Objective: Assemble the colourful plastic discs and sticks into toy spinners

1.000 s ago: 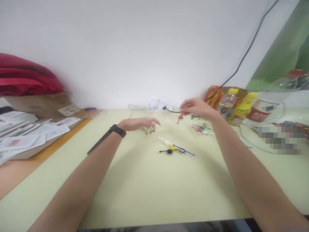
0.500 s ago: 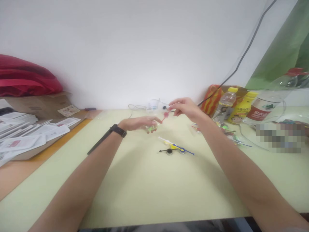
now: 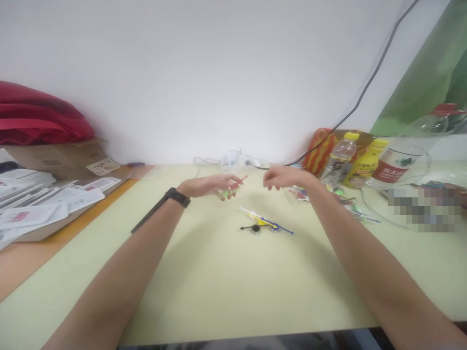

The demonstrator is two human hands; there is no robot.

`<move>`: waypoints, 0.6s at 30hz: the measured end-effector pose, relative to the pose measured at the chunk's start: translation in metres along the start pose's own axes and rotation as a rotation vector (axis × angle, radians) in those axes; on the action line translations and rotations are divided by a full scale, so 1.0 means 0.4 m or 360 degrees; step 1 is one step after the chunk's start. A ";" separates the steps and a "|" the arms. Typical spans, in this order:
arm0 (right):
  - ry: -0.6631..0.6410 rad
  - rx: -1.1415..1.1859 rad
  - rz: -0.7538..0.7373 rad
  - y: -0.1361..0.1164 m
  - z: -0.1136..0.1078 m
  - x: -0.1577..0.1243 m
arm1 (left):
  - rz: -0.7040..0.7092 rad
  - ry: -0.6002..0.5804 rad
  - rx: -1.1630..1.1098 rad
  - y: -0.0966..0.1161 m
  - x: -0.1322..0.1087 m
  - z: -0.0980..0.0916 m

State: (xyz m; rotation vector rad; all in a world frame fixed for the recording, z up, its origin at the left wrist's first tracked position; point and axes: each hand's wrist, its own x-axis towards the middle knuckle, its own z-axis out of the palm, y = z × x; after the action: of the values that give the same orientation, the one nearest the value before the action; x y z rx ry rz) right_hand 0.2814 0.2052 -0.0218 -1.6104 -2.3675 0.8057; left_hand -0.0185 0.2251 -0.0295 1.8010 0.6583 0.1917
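Note:
My left hand, with a black watch on its wrist, hovers over the pale yellow table and pinches small plastic sticks: a red one pokes out to the right and a green one sits under the fingers. A short gap to the right, my right hand hangs with its fingers curled loosely downward and nothing visible in them. Below both hands lie a white, a yellow, a blue and a black stick with small round discs.
A heap of coloured sticks lies beyond my right wrist. Bottles and a large clear bottle stand at the back right, with a grey cable on the wall. Paper packets, a cardboard box and a red bag fill the left.
My right hand carried the red stick leftward from the heap to my left hand, let it go there and drew back a little. My left hand stayed in place.

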 end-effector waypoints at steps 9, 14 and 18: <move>-0.0520 0.0058 -0.0505 -0.060 0.149 0.063 | -0.0004 0.0006 0.0010 -0.011 0.004 -0.009; -0.0355 0.0219 -0.0502 -0.047 0.139 0.069 | 0.0001 0.0016 0.0015 -0.012 0.003 -0.011; -0.0111 0.0473 -0.0330 -0.001 0.078 0.048 | -0.0009 0.0022 0.0024 -0.014 0.000 -0.012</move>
State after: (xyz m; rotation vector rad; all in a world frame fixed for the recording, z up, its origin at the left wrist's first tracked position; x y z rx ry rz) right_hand 0.2603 0.2117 -0.0510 -1.2184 -2.2782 1.1205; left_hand -0.0227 0.2301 -0.0328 1.8134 0.6766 0.1961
